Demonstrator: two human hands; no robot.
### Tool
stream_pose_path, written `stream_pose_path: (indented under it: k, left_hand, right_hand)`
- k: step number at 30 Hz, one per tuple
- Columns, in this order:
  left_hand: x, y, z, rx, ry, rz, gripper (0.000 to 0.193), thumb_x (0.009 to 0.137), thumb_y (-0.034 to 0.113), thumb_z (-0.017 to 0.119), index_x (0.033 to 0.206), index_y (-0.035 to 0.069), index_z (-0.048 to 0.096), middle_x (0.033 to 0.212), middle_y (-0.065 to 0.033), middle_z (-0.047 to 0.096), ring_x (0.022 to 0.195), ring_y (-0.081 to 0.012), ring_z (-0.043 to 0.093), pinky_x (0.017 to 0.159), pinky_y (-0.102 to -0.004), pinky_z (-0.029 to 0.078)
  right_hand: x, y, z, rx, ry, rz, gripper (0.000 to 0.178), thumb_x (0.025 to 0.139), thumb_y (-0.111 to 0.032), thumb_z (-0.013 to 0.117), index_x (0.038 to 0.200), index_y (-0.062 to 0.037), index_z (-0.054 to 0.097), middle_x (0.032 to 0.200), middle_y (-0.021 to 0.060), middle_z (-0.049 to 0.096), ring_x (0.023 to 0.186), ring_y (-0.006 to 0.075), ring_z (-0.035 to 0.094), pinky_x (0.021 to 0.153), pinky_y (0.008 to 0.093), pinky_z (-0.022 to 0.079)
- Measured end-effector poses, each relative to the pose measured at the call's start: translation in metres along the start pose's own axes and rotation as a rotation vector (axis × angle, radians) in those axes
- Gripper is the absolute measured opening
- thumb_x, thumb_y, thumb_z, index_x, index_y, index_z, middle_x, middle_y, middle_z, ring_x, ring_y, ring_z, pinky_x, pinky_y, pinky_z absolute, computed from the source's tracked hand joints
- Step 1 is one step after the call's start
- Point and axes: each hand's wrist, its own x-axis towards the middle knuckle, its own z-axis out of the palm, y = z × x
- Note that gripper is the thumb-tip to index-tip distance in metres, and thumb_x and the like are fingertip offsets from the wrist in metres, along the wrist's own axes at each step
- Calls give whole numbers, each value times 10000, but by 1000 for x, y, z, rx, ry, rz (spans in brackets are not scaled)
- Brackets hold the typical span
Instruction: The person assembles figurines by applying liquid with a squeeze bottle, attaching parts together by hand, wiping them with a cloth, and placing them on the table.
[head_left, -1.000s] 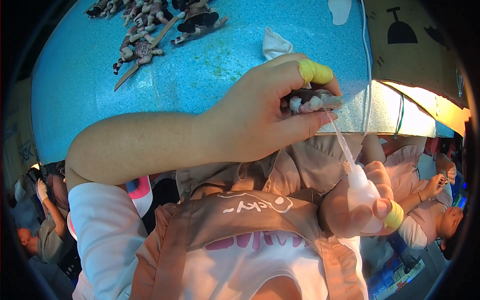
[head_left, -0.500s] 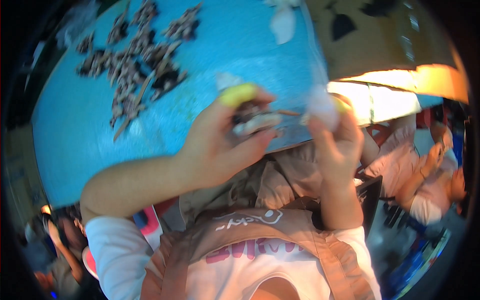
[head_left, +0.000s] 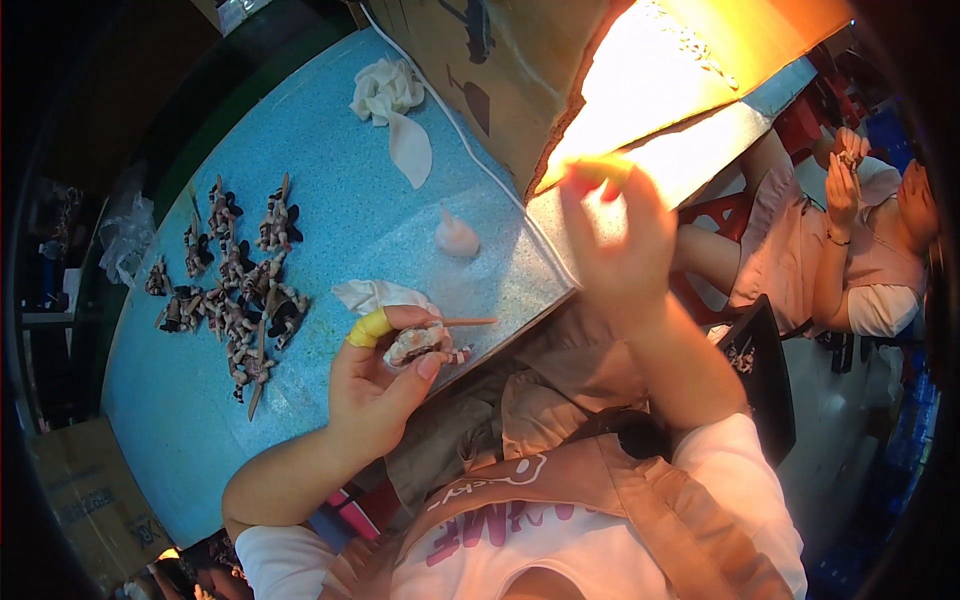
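blue speckled tabletop point(head_left: 330, 230) fills the upper left of the view, with a lit cardboard screen point(head_left: 640, 80) rising along its far edge.

the left hand point(head_left: 385, 385) is curled shut around a small pale figurine on a thin wooden stick point(head_left: 425, 342), pinching it between thumb and fingers; its forefinger wears a yellow finger cot point(head_left: 368, 327). the piece sits just over the near edge of the tabletop, above the lap. the right hand point(head_left: 620, 250) is raised beyond that edge, fingers loosely spread and holding nothing i can make out, a yellow cot on one blurred fingertip.

this looks like hand finishing of one small figure, between touches: the piece is gripped and ready, the working hand is off it. the next touch would call for a steady hold on the stick and a fine approach to the small piece.

just behind the held piece on the tabletop lie a crumpled white cloth point(head_left: 375, 295) and a small pale squeeze bottle point(head_left: 457, 235). further left is a cluster of dark finished figurines on sticks point(head_left: 240, 290); at the far edge, more white rags point(head_left: 390, 95). well off to the right of the tabletop another person point(head_left: 850, 240) sits working.
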Motion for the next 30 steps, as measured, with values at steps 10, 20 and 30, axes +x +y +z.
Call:
stream_pose_path:
  k: [10,20,30]
  left_hand:
    - [-4,-1,13,23,69,-21,339,807,-44,583,1122,10,468,1013,-73,547,938,-136,530,830,-275,433]
    - [3,1,6,20,13,16,376,811,-67,569,1147,28,430,1076,-92,515,977,-151,539,801,-272,480]
    - [-4,-1,5,262,-38,3,332,801,-24,621,1102,-2,483,1017,-45,531,929,-97,516,807,-235,424]
  right_hand:
    - [62,88,25,-488,-411,213,271,746,-340,582,804,-88,660,797,131,652,789,316,622,708,397,484]
    - [-12,-33,-34,500,-216,681,189,782,63,609,952,18,542,877,129,624,835,199,630,747,302,507]
    - [-24,-71,-11,557,-551,188,263,667,92,664,895,18,554,857,124,586,708,193,551,650,289,464]
